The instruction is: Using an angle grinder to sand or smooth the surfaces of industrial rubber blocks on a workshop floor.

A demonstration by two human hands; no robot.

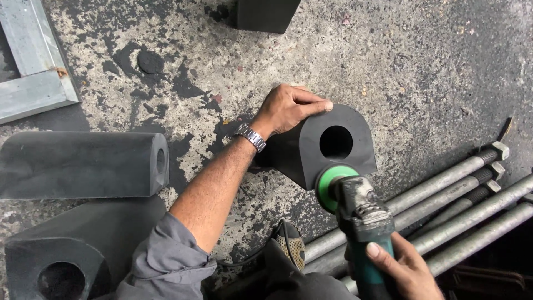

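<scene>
On the stained concrete floor, centre of view: one black rubber block, D-shaped in section, lying on its side, its round bore facing the camera.

Left hand: laid over the block's far upper edge, fingers curled on the rounded top, steadying it; a metal wristwatch on the wrist.

Right hand: clenched round the body of an angle grinder. Its green-guarded disc sits at the lower rim of the block's face, just below the bore, touching or very nearly so.

Progress, as judged: grinding on the face's lower edge is in hand; no finished edge can be made out.

Nearby: two similar blocks, one at left, one at lower left; long threaded bolts at right; grey steel frame at upper left.
</scene>
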